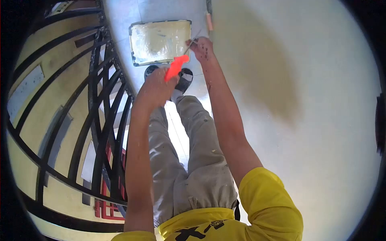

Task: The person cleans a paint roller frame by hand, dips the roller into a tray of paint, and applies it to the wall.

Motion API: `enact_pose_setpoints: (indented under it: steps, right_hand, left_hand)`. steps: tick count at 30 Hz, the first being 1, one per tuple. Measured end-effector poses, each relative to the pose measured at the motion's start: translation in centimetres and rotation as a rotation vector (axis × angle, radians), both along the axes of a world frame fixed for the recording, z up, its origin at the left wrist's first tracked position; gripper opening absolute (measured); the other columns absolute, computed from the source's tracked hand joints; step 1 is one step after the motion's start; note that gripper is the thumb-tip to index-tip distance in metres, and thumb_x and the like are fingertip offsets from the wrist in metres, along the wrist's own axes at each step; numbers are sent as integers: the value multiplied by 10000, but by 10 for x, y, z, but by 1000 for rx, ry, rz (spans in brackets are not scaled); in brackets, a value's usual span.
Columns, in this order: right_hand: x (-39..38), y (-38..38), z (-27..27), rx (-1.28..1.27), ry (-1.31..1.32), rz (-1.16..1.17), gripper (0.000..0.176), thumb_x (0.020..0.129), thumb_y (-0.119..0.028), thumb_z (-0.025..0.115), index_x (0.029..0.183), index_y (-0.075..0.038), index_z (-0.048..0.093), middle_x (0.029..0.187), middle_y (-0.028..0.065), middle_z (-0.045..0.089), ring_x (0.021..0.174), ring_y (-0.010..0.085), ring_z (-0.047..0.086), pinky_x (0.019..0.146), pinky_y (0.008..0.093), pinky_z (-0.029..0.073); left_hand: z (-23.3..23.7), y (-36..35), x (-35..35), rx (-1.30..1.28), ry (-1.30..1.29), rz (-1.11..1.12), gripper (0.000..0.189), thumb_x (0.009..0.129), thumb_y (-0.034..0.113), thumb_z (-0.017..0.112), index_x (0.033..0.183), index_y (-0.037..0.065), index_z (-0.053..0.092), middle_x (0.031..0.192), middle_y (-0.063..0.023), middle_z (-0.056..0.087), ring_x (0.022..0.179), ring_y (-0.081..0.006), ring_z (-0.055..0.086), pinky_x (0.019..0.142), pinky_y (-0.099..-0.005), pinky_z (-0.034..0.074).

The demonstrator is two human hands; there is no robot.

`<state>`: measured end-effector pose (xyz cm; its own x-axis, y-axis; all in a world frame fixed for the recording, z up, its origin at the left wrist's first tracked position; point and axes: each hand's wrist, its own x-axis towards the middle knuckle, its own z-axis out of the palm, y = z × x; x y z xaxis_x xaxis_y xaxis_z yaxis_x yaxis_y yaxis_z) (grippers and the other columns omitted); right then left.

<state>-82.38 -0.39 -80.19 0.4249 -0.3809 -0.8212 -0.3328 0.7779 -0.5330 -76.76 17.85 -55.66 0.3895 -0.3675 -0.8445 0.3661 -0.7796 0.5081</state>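
Orange handle [176,66] clasped in closed left hand [155,87], thin metal rod [190,45] pinched by right hand [203,49], beside paint tray [138,61]

The floor [120,16] is pale, almost white, with a thin tile joint running along it. A rectangular paint tray [161,42] lies flat on it, dark at the rim and smeared inside with light yellow paint. Just beside the near edge of the tray stand two dark shoes [185,78], close together, both on the floor. Beyond the far right corner of the tray a small peach-coloured handle [209,21] lies where the floor meets the wall. A black metal railing [100,80] borders the floor on the left.
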Motion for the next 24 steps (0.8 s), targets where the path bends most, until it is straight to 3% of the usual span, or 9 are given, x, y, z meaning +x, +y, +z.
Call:
enact_pose_setpoints:
  steps: [1,3,5,7,11,14,17,21,24]
  right_hand:
    - [-12,-4,-17,-56,7,179,295,858,-108,549,1095,58,494,975,133,549,788,293,605,659,429,550]
    - [-14,9,90,20,141,102,359,865,-178,563,1162,15,501,1009,110,553,844,276,610,694,416,554]
    - [-43,11,135,-71,230,380,373,889,-273,541,1192,-58,517,1040,87,552,865,261,604,675,379,542]
    - [-122,20,121,-250,340,733,399,905,-306,517,1225,-67,513,1056,77,556,859,250,607,665,338,533]
    - [-179,62,221,-462,804,1579,507,827,-413,571,1176,-45,563,1211,170,505,1086,310,515,835,444,489]
    - [-195,84,232,-579,802,1723,562,776,-426,595,1165,-22,565,1212,175,473,1150,344,432,830,481,488]
    - [-196,88,218,-606,770,1715,561,763,-403,603,1149,2,565,1185,173,471,1098,372,439,816,498,489]
    - [-199,88,220,-570,746,1634,555,769,-399,602,1143,11,565,1188,176,473,1096,371,439,800,503,491]
    - [-197,84,216,-584,749,1621,546,772,-387,603,1141,13,566,1180,178,478,1091,370,442,794,507,485]
  left_hand:
    - [-26,-4,1,-4,9,-30,332,841,254,552,987,-43,563,828,-230,603,816,-396,583,739,-433,455]
    - [-51,-10,14,9,93,-9,347,833,250,579,1005,-51,571,738,-172,594,664,-315,593,615,-398,472]
    - [-58,-16,25,33,245,90,362,832,247,594,1030,-56,577,679,-112,571,544,-226,568,492,-357,462]
    - [-50,-9,47,3,236,8,371,836,250,601,1030,-65,575,657,-71,548,497,-157,525,418,-310,415]
    - [-13,-13,79,82,23,16,329,809,243,602,919,-66,579,567,-36,484,425,-113,446,351,-281,321]
    - [-59,-25,111,34,220,-214,305,853,299,576,923,1,578,624,-34,523,419,-82,429,365,-242,333]
    - [-49,-48,131,7,169,-287,310,855,322,558,886,14,565,622,-34,516,401,-77,411,366,-229,322]
    - [37,-41,118,68,75,-294,386,856,304,558,1064,-21,564,656,-28,526,387,-76,408,351,-226,317]
    - [91,-15,121,109,146,-62,469,861,311,556,1183,-29,528,697,-24,540,386,-76,404,371,-236,338]
